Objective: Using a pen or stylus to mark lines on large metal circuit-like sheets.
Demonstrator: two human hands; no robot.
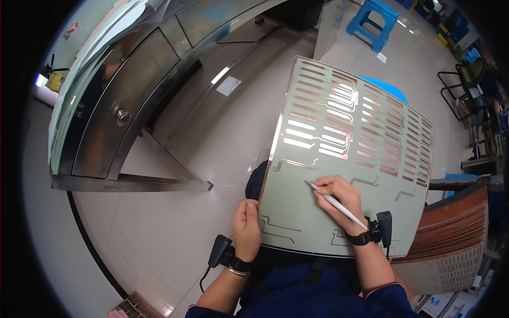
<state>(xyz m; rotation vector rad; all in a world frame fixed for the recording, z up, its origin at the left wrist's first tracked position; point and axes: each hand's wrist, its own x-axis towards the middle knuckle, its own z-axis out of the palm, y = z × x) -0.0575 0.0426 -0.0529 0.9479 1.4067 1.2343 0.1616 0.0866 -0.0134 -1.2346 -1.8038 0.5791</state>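
Observation:
A large pale green circuit board panel [318,199] with rows of copper traces lies tilted across my lap. At its near left edge, my left hand [246,228] is closed, with the thumb on top and the fingers curled against the rim. My right hand [342,204] rests over the lower middle of the panel, closed in a pen grip. Between its thumb and fingers is a slim white pen-like tool [344,213]. The tool's narrow tip points up and left, at or just above the bare green surface; contact is hard to tell. My curled fingers hide part of the handle.
To the left stands a metal desk with a knobbed drawer [123,117] and papers on top. A stack of copper-coloured boards [450,233] sits close by my right arm. A blue stool [373,24] and a black-framed chair [469,79] stand farther off.

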